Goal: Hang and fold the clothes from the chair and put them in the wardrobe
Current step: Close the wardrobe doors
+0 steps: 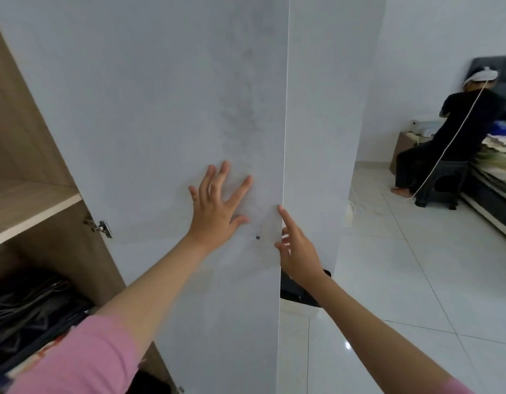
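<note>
left hand [217, 203]: flat, fingers spread, pressing wardrobe door [160, 123] (inner face)
right hand [296, 251]: released, index fingertip at door edge
shelf [32, 209]: folded dark clothes [27, 308] below

walls [445, 38]: white | floor [417, 280]: glossy white tiles | bed [496, 177]: far right, dark headboard [499, 66]

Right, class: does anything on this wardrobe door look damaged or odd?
Yes. The white door has a dark smudgy stain above the left hand, and a small bare hole near its edge, perhaps where a handle belongs.
</note>
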Tool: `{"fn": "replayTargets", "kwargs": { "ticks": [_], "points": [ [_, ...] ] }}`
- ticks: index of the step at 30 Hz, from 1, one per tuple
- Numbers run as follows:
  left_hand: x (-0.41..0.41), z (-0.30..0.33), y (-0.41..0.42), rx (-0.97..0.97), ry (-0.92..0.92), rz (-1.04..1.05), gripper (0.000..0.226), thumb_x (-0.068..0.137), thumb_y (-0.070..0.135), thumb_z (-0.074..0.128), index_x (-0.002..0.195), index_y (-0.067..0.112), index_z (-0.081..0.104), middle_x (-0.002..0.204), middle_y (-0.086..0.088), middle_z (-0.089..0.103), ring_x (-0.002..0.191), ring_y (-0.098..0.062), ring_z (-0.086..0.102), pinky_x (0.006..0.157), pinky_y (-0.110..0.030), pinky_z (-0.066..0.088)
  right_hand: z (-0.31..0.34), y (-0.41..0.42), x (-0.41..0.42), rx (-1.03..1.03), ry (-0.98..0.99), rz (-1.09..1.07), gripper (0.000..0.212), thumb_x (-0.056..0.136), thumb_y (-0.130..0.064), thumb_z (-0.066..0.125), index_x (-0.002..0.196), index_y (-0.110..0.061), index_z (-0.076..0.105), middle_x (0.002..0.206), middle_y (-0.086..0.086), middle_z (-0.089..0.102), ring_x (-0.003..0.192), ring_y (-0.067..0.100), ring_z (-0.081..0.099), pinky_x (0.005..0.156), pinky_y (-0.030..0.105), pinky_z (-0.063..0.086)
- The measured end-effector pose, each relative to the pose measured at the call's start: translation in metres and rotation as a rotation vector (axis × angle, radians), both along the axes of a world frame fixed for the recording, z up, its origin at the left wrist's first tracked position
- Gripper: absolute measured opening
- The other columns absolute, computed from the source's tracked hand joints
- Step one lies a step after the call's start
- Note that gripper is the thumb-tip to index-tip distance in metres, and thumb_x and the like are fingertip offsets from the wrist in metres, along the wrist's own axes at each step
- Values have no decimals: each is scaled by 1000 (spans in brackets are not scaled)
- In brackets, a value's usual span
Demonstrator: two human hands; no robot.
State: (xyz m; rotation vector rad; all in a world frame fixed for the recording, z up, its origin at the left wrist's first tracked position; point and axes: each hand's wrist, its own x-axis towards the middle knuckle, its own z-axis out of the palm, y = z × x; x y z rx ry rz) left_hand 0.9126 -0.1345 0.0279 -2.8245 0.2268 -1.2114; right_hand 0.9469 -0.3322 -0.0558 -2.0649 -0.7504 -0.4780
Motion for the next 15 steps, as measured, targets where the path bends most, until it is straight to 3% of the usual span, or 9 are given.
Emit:
{"fn": "replayTargets", "kwargs": {
  "ticks": [10,15],
  "points": [
    [18,-15,-3,-57,-47,47,86,72,41,76,143,34,27,149,-12,13,137,-37,13,86,-76,36,3,5,24,-36,82,1,102,90,-1,54,131,-70,-8,105,-1,54,84,20,58,70,42,55],
    [-3,-41,1,-109,43,-60,72,77,29,74,140,25,40,146,-16,24,134,-38,27,97,-53,46,3,10,11,-13,107,-8,99,88,-1,55,141,-56,-8,108,2,50,88,24,55,69,37,53]
  ]
}}
